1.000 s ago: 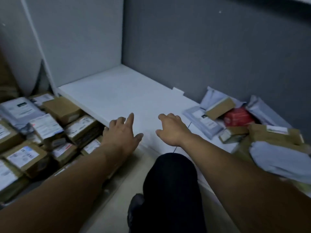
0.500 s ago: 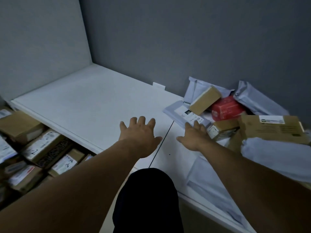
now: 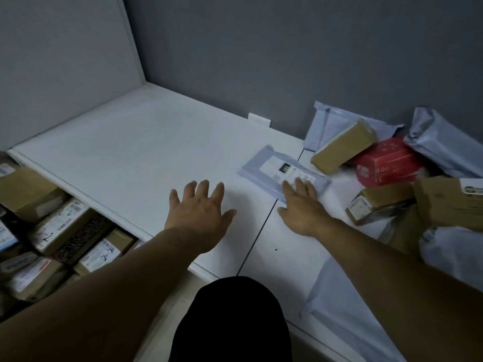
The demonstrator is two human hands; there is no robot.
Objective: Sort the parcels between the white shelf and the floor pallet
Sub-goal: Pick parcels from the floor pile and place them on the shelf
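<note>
— Grey panelled wall (image 3: 287, 48) at the back, bare white shelf board (image 3: 125, 152) beneath it. Where are the person's hands?

— The right hand (image 3: 303, 205) lies palm down beside the dark seam (image 3: 257, 231) between two shelf boards. Its fingers (image 3: 304, 185) are straight and rest on the near end of a flat pale grey plastic mailer with a white printed label (image 3: 269, 165). It grips nothing.

— And the other?

— The left hand (image 3: 201, 207) is to the left of the seam, fingers spread and straight, palm down over the bare board. Whether it touches the board cannot be told. It holds nothing.

— What lies beyond the mailer?

— Just to its right, a long brown cardboard box (image 3: 342, 146) leans on a pale grey poly bag standing at the wall (image 3: 329, 118). Right of that sits a red carton with white print (image 3: 386, 163). Nearer is a small brown box with a barcode label (image 3: 379, 202). A large brown carton (image 3: 449, 202) fills the right edge, with a crumpled grey poly bag (image 3: 441, 145) beyond it and a white poly bag (image 3: 454, 246) on the near side.

— And lower down?

— Below the shelf's left edge, well apart from both hands, brown cardboard parcels with white labels (image 3: 60, 226) lie packed side by side. A knee in black cloth (image 3: 232, 322) shows at the near edge.
</note>
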